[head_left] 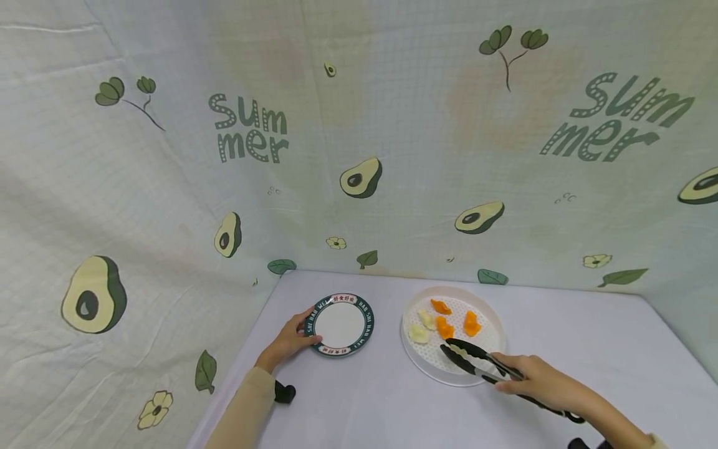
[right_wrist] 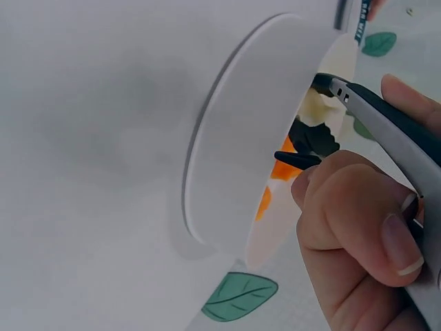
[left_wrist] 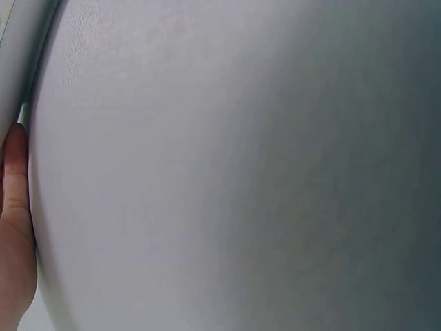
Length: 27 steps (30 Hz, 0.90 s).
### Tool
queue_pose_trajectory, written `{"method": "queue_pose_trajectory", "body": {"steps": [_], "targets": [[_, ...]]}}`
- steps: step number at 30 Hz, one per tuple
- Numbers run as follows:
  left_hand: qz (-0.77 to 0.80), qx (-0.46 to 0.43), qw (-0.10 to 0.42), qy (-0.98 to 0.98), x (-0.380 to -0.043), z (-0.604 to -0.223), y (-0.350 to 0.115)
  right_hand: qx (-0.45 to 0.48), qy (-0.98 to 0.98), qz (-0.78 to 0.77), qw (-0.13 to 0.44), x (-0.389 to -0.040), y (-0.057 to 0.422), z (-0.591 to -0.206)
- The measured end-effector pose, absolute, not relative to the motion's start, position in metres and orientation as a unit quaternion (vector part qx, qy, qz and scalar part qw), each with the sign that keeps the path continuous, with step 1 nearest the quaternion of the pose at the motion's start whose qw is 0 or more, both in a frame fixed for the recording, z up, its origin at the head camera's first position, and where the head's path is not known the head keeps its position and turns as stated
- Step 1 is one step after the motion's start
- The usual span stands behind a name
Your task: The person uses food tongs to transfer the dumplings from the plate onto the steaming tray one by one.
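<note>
My left hand (head_left: 290,342) holds the left rim of a round plate (head_left: 339,325), white with a green lettered border, its thumb lying over the edge. In the left wrist view only part of that hand (left_wrist: 15,207) shows, beside the plate's edge. My right hand (head_left: 533,379) grips black-and-silver tongs (head_left: 487,374). The tips of the tongs reach over a round white tray (head_left: 415,358) with a dotted inner surface. On the tray lie orange dumpling-shaped pieces (head_left: 472,323) and pale ones (head_left: 418,333). Something pale shows between the tong tips; whether they pinch it I cannot tell.
Both the plate and the tray rest on a white table (head_left: 359,399). A cloth (head_left: 404,125) printed with avocados, leaves and lettering hangs behind the table and along its left side. A small black object (head_left: 285,393) shows beside the left sleeve.
</note>
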<state>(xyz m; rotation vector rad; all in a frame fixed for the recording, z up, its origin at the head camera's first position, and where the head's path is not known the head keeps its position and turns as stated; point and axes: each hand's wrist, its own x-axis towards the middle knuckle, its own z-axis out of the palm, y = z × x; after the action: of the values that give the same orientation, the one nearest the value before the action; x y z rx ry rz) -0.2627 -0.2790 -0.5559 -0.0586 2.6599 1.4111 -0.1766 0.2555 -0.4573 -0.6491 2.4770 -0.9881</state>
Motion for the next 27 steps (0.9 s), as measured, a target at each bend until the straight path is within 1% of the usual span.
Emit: {"method": "queue_pose_trajectory", "body": {"steps": [4, 9, 13, 24, 27], "targets": [[0.47, -0.025, 0.065, 0.88, -0.263, -0.556, -0.279, -0.226, 0.886, -0.349, 0.205, -0.181, 0.254, -0.457], [0.472, -0.027, 0.067, 0.879, -0.264, -0.556, -0.279, -0.238, 0.884, -0.35, 0.202, -0.184, 0.253, -0.458], [0.473, -0.029, 0.07, 0.878, -0.264, -0.558, -0.279, -0.245, 0.88, -0.356, 0.197, -0.183, 0.251, -0.459], [0.479, -0.033, 0.069, 0.874, -0.265, -0.56, -0.281, -0.22, 0.876, -0.388, 0.185, -0.176, 0.248, -0.458], [0.477, -0.029, 0.066, 0.876, -0.264, -0.56, -0.281, -0.21, 0.875, -0.401, 0.17, -0.173, 0.246, -0.46]]}}
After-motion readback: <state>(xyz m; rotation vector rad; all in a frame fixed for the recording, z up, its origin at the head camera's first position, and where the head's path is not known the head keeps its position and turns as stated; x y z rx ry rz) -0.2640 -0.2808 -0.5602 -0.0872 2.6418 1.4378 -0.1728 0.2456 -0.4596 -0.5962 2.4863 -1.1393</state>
